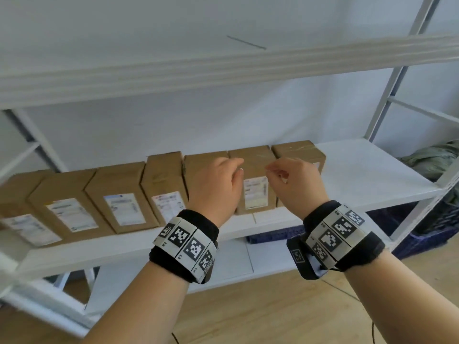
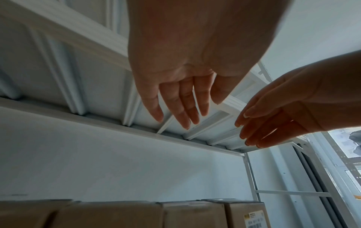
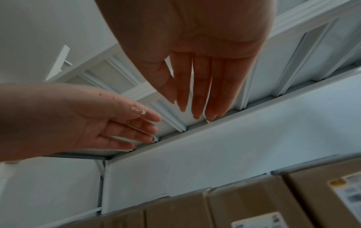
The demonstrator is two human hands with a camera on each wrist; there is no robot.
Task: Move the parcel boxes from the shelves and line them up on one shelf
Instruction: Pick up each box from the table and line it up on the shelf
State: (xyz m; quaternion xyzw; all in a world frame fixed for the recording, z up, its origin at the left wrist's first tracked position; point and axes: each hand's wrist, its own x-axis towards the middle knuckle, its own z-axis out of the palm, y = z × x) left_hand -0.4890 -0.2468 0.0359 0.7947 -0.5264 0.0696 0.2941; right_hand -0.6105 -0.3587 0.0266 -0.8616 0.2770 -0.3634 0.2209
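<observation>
Several brown parcel boxes [image 1: 119, 202] with white labels stand side by side in a row on the white middle shelf [image 1: 360, 175]. My left hand [image 1: 218, 184] and right hand [image 1: 295, 182] hover close together in front of the row's right end, on either side of one labelled box [image 1: 255, 184]. Neither hand touches a box. In the left wrist view the left hand [image 2: 181, 92] has relaxed, nearly straight fingers and holds nothing, with the box tops [image 2: 193, 216] below. The right hand [image 3: 195, 77] in the right wrist view is likewise empty, above the boxes [image 3: 244, 205].
The upper shelf's front beam [image 1: 223, 70] runs across just above my hands. The middle shelf is bare to the right of the last box. Blue crates [image 1: 422, 232] sit below at right, and a green bag [image 1: 432, 160] lies beyond the shelf's right end. Wooden floor [image 1: 273, 306] lies below.
</observation>
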